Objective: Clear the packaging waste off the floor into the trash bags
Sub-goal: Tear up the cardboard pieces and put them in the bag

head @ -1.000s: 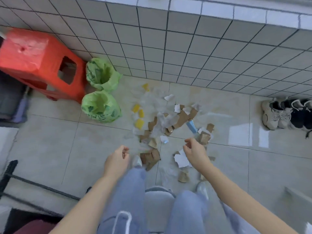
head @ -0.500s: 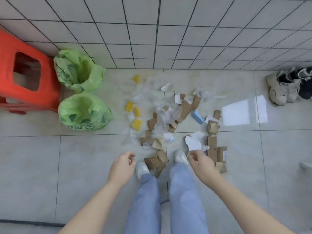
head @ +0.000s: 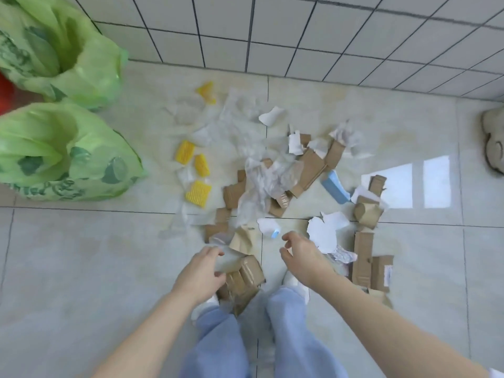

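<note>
In the head view, the person stands over the heap and reaches down with both arms. The left hand (head: 200,274) is low at the near edge of the waste, just beside a crumpled cardboard box (head: 242,279) that lies between the two feet. Its fingers (head: 215,251) are curled and seem to touch a clear plastic film (head: 229,259) that lies over the box, probably because this is the nearest piece. Whether they already pinch it, I cannot tell. The right hand (head: 302,256) hangs above the floor (head: 81,255) with relaxed, half-bent fingers and it holds nothing. It is near a torn white paper (head: 324,234) and a small white scrap with a blue corner (head: 268,227), so I judge that it prepares to take one of them.

The packaging waste is all on the floor in front of the feet: brown cardboard pieces (head: 362,257) at the right, crumpled clear film (head: 261,178) in the middle, yellow ribbed pieces (head: 198,193) at the left and a blue piece (head: 335,188) farther back. The two green trash bags (head: 62,156) stand open at the left, near the tiled wall (head: 272,31), well apart from the hands, so each handful must be carried over. A beige shoe (head: 495,143) shows at the right edge. The clearing seems only at its beginning.
</note>
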Motion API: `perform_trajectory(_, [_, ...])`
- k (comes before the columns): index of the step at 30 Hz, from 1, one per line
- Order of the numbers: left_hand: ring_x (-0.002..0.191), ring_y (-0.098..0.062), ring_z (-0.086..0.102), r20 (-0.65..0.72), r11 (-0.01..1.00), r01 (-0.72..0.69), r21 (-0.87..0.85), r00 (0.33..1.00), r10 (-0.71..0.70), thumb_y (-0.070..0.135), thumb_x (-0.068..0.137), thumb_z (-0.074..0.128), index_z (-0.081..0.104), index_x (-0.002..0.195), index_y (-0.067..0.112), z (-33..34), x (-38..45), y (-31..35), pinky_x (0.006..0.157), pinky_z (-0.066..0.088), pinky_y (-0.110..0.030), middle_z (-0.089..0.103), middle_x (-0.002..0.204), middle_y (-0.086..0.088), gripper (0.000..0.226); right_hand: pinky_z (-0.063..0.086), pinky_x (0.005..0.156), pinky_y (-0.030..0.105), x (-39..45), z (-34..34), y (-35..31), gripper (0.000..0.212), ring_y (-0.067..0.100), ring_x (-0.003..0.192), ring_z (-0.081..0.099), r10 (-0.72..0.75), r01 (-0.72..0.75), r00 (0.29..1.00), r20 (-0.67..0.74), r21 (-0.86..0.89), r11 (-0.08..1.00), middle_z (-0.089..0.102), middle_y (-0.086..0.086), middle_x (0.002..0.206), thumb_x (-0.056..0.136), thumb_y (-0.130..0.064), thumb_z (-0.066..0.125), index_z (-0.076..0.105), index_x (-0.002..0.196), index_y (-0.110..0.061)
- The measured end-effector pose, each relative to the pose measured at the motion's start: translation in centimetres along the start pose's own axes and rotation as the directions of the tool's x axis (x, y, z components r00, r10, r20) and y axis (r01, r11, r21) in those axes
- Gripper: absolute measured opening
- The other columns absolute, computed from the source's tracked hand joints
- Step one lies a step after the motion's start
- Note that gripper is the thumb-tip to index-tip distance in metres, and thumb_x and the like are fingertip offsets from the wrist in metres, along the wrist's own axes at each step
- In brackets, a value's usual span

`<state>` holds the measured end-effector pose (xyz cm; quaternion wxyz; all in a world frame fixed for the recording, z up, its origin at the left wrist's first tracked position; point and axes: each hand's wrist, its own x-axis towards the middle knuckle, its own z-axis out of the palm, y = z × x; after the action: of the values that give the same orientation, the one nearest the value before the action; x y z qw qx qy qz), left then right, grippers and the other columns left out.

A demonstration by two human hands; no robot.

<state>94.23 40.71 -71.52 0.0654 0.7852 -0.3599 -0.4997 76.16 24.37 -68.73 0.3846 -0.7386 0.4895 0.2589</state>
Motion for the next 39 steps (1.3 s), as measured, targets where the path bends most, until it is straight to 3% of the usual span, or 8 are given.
perform_trajectory(4, [0.118, -0.01, 0.049, 0.016, 0.996, -0.087, -0.003, 0.996, 0.087, 0.028, 0.079, 0.065, 0.047, 0.128, 0.027, 3.5, 5.4, -2.6, 0.094, 0.044, -0.029, 0.048, 0.13, 0.009, 0.053, 0.042, 0.089, 0.031, 7.3, 2.1, 3.2, 0.038, 0.024, 0.113, 0.052, -0.001, 0.001, 1.0, -0.02, -0.002, 1.0, 0.053, 0.005, 0.13, 0.097, -0.027, 0.044, 0.044, 0.131, -0.011])
perform_trajectory(14, [0.095, -0.001, 0.048, 0.048, 0.971, -0.225, 0.084, 0.974, 0.222, 0.041, 0.082, 0.059, 0.052, 0.116, 0.03, 11.8, 13.6, -7.7, 0.081, 0.046, -0.024, 0.049, 0.103, 0.02, 0.036, 0.038, 0.098, 0.037, 19.3, 6.2, 9.0, 0.046, 0.03, 0.12, 0.047, -0.021, 0.007, 0.989, -0.144, -0.1, 0.995, 0.043, 0.01, 0.133, 0.096, -0.028, 0.05, 0.039, 0.136, -0.009])
perform_trajectory(20, [0.113, -0.006, 0.048, 0.078, 0.957, -0.224, 0.186, 0.974, 0.213, 0.054, 0.076, 0.06, 0.044, 0.122, 0.032, 16.2, 14.9, -10.2, 0.085, 0.045, -0.025, 0.049, 0.122, 0.016, 0.054, 0.035, 0.099, 0.04, 23.3, 8.1, 9.4, 0.048, 0.038, 0.12, 0.042, -0.095, 0.052, 0.966, -0.242, -0.176, 0.983, 0.039, 0.017, 0.13, 0.094, -0.028, 0.054, 0.04, 0.133, -0.004])
perform_trajectory(24, [0.097, -0.014, 0.057, 0.138, 0.946, -0.179, 0.271, 0.98, 0.146, 0.06, 0.067, 0.064, 0.037, 0.101, 0.032, 17.9, 15.8, -10.8, 0.073, 0.045, -0.033, 0.055, 0.106, 0.013, 0.051, 0.037, 0.096, 0.042, 25.3, 8.8, 9.2, 0.062, 0.039, 0.116, 0.045, 0.042, -0.058, 0.951, -0.307, -0.041, 0.997, 0.04, 0.017, 0.131, 0.091, -0.04, 0.057, 0.033, 0.134, -0.003])
perform_trajectory(29, [0.089, -0.019, 0.057, 0.155, 0.922, -0.225, 0.316, 0.971, 0.184, 0.051, 0.071, 0.067, 0.04, 0.102, 0.029, 18.9, 16.9, -10.9, 0.07, 0.044, -0.035, 0.059, 0.096, 0.006, 0.046, 0.042, 0.093, 0.046, 26.9, 8.6, 8.9, 0.059, 0.037, 0.118, 0.047, 0.098, -0.105, 0.919, -0.382, 0.001, 0.994, 0.041, 0.014, 0.131, 0.09, -0.041, 0.058, 0.037, 0.132, -0.006])
perform_trajectory(35, [0.089, -0.02, 0.061, 0.084, 0.932, -0.205, 0.299, 0.978, 0.189, 0.04, 0.08, 0.061, 0.047, 0.101, 0.023, 18.7, 17.3, -11.4, 0.07, 0.045, -0.032, 0.062, 0.088, 0.006, 0.03, 0.045, 0.095, 0.044, 25.8, 8.9, 9.1, 0.065, 0.034, 0.112, 0.051, 0.091, -0.039, 0.944, -0.318, 0.167, 0.985, 0.033, 0.012, 0.138, 0.086, -0.041, 0.061, 0.034, 0.135, -0.008])
perform_trajectory(39, [0.084, -0.014, 0.059, -0.041, 0.967, -0.157, 0.199, 0.985, 0.168, 0.028, 0.079, 0.061, 0.052, 0.086, 0.025, 18.1, 16.8, -12.0, 0.068, 0.042, -0.026, 0.056, 0.079, 0.01, 0.012, 0.047, 0.085, 0.037, 23.6, 8.8, 9.4, 0.065, 0.027, 0.091, 0.052, 0.087, -0.008, 0.952, -0.293, 0.261, 0.965, 0.036, 0.01, 0.123, 0.083, -0.043, 0.064, 0.036, 0.13, -0.008])
